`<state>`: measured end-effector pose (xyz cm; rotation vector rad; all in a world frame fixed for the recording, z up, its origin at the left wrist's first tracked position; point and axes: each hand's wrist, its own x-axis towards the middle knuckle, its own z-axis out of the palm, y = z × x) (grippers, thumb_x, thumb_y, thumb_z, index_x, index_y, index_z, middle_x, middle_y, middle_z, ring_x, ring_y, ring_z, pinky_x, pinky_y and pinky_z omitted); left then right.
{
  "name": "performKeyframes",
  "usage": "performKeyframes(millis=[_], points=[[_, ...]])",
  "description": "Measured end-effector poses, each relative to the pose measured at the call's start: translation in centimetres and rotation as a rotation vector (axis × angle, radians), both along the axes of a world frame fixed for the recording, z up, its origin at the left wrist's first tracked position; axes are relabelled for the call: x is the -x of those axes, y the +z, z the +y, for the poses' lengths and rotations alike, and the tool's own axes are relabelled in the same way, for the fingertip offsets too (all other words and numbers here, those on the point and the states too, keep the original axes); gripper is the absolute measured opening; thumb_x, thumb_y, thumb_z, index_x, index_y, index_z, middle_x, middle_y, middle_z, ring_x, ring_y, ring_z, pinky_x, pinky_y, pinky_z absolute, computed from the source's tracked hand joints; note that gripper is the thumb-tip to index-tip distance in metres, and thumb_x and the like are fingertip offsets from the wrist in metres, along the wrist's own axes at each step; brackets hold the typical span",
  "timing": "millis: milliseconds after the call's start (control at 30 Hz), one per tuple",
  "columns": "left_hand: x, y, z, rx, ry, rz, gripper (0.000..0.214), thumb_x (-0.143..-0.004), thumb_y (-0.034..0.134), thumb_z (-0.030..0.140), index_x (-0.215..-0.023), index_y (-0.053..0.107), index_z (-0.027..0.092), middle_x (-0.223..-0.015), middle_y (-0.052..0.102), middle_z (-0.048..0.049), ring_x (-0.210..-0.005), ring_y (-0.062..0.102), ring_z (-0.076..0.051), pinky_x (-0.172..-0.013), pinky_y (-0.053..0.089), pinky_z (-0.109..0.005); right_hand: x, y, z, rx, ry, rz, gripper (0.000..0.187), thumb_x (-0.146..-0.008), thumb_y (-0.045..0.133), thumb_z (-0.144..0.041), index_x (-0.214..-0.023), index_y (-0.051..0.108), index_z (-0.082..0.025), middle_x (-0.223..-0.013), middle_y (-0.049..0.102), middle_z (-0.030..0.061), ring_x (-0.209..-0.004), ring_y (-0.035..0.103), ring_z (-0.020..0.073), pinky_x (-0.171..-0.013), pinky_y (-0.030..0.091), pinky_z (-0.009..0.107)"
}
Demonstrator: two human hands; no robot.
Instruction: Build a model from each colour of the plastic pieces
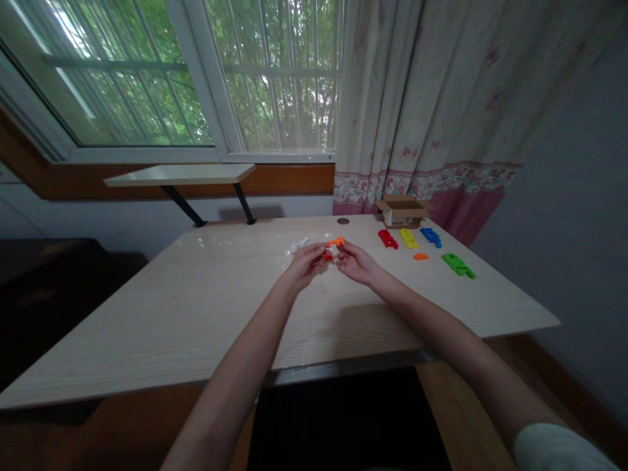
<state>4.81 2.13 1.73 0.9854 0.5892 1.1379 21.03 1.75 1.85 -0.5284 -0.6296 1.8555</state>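
Note:
Above the middle of the table, my left hand (308,260) is closed on a small red plastic piece (328,256). Facing it, my right hand (357,263) pinches an orange plastic piece (337,242) between thumb and fingers. The orange piece reaches across toward my left fingertips, just above the red one; whether the two pieces are joined is too small to tell. Behind my left hand lies a white object (298,245), partly hidden by the fingers.
To the right lie red (387,239), yellow (408,238), blue (431,237) and green (458,265) plastic pieces, plus a flat orange one (420,256). An opened cardboard box (403,216) stands behind them. A raised shelf (181,174) stands at the table's back left.

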Motion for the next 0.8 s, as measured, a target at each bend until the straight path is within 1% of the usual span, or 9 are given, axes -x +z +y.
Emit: performKeyframes(millis=[167,300,433,533,700,800], points=[[0.1,-0.2,0.2,0.004,0.013,-0.005,0.029,-0.062,0.075,0.032,-0.079,0.063,0.012,-0.064,0.064,-0.0020,-0.041,0.045,-0.003,-0.037,0.030,-0.014,0.4,0.2,-0.3,-0.118,-0.084,-0.049,0.018,-0.067,0.069,-0.011,-0.082,0.061,-0.019,-0.070,0.065,-0.0039,-0.052,0.053,0.0049,-0.049,0.042,0.015],[0.1,-0.3,0.3,-0.001,0.006,0.014,0.032,-0.060,0.076,0.036,-0.072,0.058,0.012,-0.056,0.059,0.0006,-0.036,0.039,-0.002,-0.033,0.023,-0.014,0.7,0.2,-0.5,-0.178,-0.128,-0.121,0.022,-0.062,0.073,-0.014,-0.081,0.062,-0.018,-0.067,0.063,-0.0039,-0.051,0.051,0.0042,-0.049,0.041,0.015],[0.2,-0.4,0.4,-0.012,0.015,0.063,0.034,-0.058,0.077,0.037,-0.072,0.058,0.011,-0.046,0.050,0.0042,-0.032,0.034,-0.001,-0.033,0.018,-0.015,0.8,0.3,-0.6,-0.249,-0.141,-0.213,0.025,-0.060,0.076,-0.021,-0.081,0.063,-0.018,-0.063,0.060,-0.0045,-0.053,0.051,0.0049,-0.050,0.041,0.016],[0.2,-0.2,0.4,-0.006,0.065,0.079,0.033,-0.057,0.078,0.033,-0.076,0.061,0.011,-0.047,0.050,0.0045,-0.033,0.034,-0.001,-0.034,0.018,-0.015,0.8,0.3,-0.7,-0.292,-0.171,-0.277,0.027,-0.060,0.076,-0.025,-0.083,0.062,-0.019,-0.065,0.060,-0.0046,-0.054,0.051,0.0050,-0.053,0.042,0.017],[-0.1,0.2,0.3,-0.058,0.235,0.118,0.033,-0.053,0.079,0.028,-0.078,0.064,0.012,-0.047,0.050,0.0050,-0.037,0.037,-0.002,-0.037,0.025,-0.015,0.9,-0.4,-0.3,-0.332,-0.262,-0.412,0.036,-0.062,0.073,-0.035,-0.093,0.062,-0.021,-0.063,0.059,-0.0052,-0.051,0.050,0.0052,-0.049,0.040,0.017],[-0.2,0.5,0.2,-0.106,0.277,0.166,0.033,-0.051,0.079,0.027,-0.077,0.065,0.013,-0.048,0.053,0.0039,-0.039,0.038,-0.002,-0.038,0.026,-0.016,1.1,-0.8,0.0,-0.343,-0.290,-0.499,0.037,-0.059,0.075,-0.034,-0.091,0.063,-0.020,-0.072,0.064,-0.0025,-0.055,0.053,0.0064,-0.051,0.041,0.018]])
